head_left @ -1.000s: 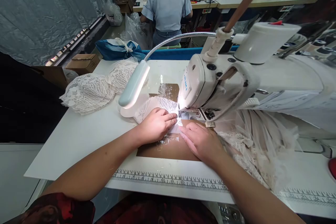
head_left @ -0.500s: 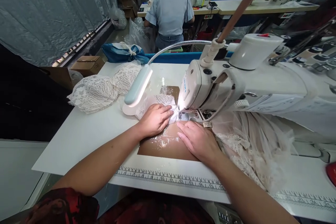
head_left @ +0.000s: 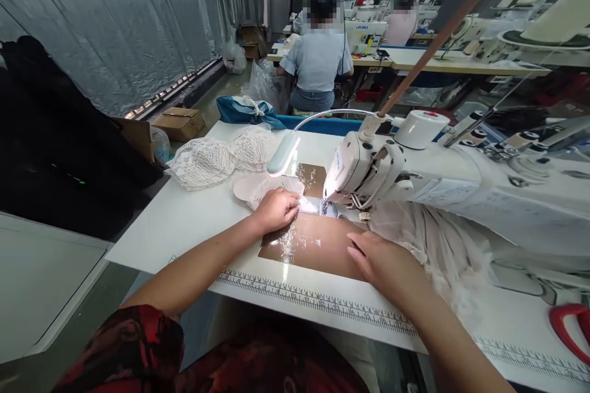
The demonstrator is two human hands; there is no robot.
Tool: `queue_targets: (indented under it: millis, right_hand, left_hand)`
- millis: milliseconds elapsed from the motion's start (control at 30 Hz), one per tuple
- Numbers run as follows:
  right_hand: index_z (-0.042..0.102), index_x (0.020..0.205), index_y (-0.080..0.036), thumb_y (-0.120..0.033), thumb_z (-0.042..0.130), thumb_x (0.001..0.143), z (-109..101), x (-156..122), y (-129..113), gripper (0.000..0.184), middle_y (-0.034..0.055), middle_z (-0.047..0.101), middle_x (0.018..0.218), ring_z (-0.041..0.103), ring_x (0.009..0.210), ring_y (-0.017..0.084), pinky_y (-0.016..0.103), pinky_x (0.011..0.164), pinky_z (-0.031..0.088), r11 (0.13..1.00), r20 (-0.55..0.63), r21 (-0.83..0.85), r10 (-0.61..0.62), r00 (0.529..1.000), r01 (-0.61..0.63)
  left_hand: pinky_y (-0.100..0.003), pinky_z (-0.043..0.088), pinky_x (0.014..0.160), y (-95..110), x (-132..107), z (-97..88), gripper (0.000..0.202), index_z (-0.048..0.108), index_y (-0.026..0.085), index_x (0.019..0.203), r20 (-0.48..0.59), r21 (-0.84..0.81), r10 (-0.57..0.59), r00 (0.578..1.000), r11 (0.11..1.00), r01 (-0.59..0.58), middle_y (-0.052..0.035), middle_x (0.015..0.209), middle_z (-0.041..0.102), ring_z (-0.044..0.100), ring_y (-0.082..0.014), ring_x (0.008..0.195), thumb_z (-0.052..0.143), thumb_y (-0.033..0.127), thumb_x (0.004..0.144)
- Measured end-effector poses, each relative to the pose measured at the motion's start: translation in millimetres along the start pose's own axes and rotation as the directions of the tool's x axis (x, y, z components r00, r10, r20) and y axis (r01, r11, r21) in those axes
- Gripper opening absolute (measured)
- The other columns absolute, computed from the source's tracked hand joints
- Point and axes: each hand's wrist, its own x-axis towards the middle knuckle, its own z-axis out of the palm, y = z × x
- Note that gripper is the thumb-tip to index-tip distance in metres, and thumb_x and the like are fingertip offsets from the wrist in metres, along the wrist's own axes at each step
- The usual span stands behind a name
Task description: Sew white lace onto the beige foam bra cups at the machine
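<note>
Two hands (head_left: 277, 210) (head_left: 386, 261), one apparently on lace (head_left: 263, 188)

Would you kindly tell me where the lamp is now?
In the head view, the lamp is near centre, left of the sewing machine and beyond the left hand.

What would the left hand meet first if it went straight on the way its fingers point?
Most likely the lower end of the sewing machine head; depth is unclear, so the left hand might pass underneath instead.
</note>
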Motion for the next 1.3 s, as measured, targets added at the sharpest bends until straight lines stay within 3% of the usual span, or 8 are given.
queue_targets:
  millis: [167, 233, 400, 567, 800, 933, 1167, 1300]
  right_hand:
    - [0.066, 0.107, -0.013, -0.015, 0.049, 0.087, 13.1, -23.6, 8.6, 0.026, 0.0121, 0.068, 0.094, 0.065, 0.084, 0.026, 0.034, 0.067, 0.050, 0.982, -0.034, -0.165, 0.088, 0.996, -0.092]
    - [0.066, 0.110, -0.011, -0.010, 0.046, 0.087, 24.4, -28.7, 12.0, 0.030, 0.0135, 0.068, 0.097, 0.065, 0.086, 0.026, 0.035, 0.072, 0.051, 0.981, -0.087, -0.180, 0.052, 0.995, -0.067]
    - [0.064, 0.115, -0.006, -0.002, 0.047, 0.079, 41.0, -30.7, 18.9, 0.040, 0.0149, 0.069, 0.102, 0.064, 0.089, 0.027, 0.035, 0.077, 0.051, 0.977, -0.221, -0.212, -0.045, 0.974, -0.003]
    - [0.067, 0.097, -0.011, -0.013, 0.045, 0.087, 36.3, -27.6, 25.9, 0.024, 0.0116, 0.071, 0.089, 0.066, 0.079, 0.024, 0.033, 0.067, 0.050, 0.993, -0.296, -0.115, 0.003, 0.955, -0.039]
    - [0.061, 0.099, -0.018, -0.033, 0.037, 0.095, 21.4, -35.8, 19.3, 0.028, 0.0061, 0.073, 0.082, 0.069, 0.069, 0.020, 0.029, 0.060, 0.049, 0.952, -0.284, 0.306, 0.101, 0.953, -0.009]
    - [0.059, 0.117, -0.018, -0.036, 0.035, 0.096, 9.4, -21.0, 4.2, 0.037, 0.0090, 0.071, 0.108, 0.068, 0.095, 0.022, 0.033, 0.075, 0.053, 0.886, -0.185, 0.460, 0.036, 0.982, 0.054]
    - [0.065, 0.119, -0.022, -0.039, 0.040, 0.095, -4.4, 24.9, -14.3, 0.039, 0.0072, 0.066, 0.123, 0.059, 0.115, 0.025, 0.041, 0.098, 0.046, 0.767, -0.173, 0.605, -0.135, 0.976, 0.213]
    - [0.064, 0.119, -0.023, -0.043, 0.052, 0.089, -2.0, 32.8, -17.0, 0.038, 0.0069, 0.068, 0.117, 0.064, 0.104, 0.024, 0.039, 0.090, 0.050, 0.674, -0.106, 0.729, -0.063, 0.992, 0.121]
  left_hand:
    - [-0.033, 0.046, 0.094, 39.1, -36.8, -20.1, 0.016, 0.072, 0.018, 0.094, 0.292, -0.350, 0.369, 0.882, 0.900, -0.261, -0.0080, 0.111, 0.068, 0.060, -0.0216, 0.104, 0.060, 0.020, 0.084]
    - [-0.036, 0.044, 0.097, 50.2, -48.0, -24.8, 0.022, 0.070, 0.017, 0.102, 0.292, -0.435, 0.409, 0.865, 0.862, -0.262, -0.0116, 0.116, 0.066, 0.058, -0.0244, 0.109, 0.062, 0.023, 0.083]
    - [-0.040, 0.039, 0.105, 41.0, -47.7, -32.5, 0.037, 0.064, 0.019, 0.118, 0.108, -0.389, 0.053, 0.993, 0.921, -0.007, -0.0110, 0.127, 0.060, 0.051, -0.0252, 0.121, 0.062, 0.031, 0.084]
    - [-0.040, 0.042, 0.103, 16.0, -28.0, -32.0, 0.071, 0.048, 0.017, 0.137, 0.295, -0.394, -0.326, 0.898, 0.815, 0.425, -0.0130, 0.138, 0.051, 0.050, -0.0296, 0.124, 0.070, 0.039, 0.073]
    - [-0.026, 0.047, 0.067, 17.3, -19.4, -20.5, 0.034, 0.067, 0.014, 0.101, 0.471, -0.603, -0.231, 0.851, 0.620, 0.502, -0.0070, 0.096, 0.068, 0.064, -0.0206, 0.086, 0.068, 0.035, 0.075]
    - [-0.022, 0.042, 0.058, 20.7, -21.5, -17.1, 0.032, 0.065, 0.012, 0.095, 0.514, -0.724, -0.175, 0.840, 0.437, 0.534, -0.0033, 0.080, 0.064, 0.059, -0.0134, 0.068, 0.067, 0.040, 0.078]
    - [-0.025, 0.044, 0.066, 20.2, -22.2, -11.3, 0.030, 0.070, 0.012, 0.091, 0.500, -0.780, -0.122, 0.857, 0.368, 0.507, -0.0049, 0.083, 0.065, 0.058, -0.0145, 0.074, 0.072, 0.037, 0.075]
    - [-0.022, 0.035, 0.052, 19.8, -23.1, -11.3, 0.032, 0.063, 0.011, 0.069, 0.477, -0.788, -0.190, 0.858, 0.339, 0.514, 0.0008, 0.062, 0.054, 0.047, -0.0096, 0.057, 0.072, 0.041, 0.074]
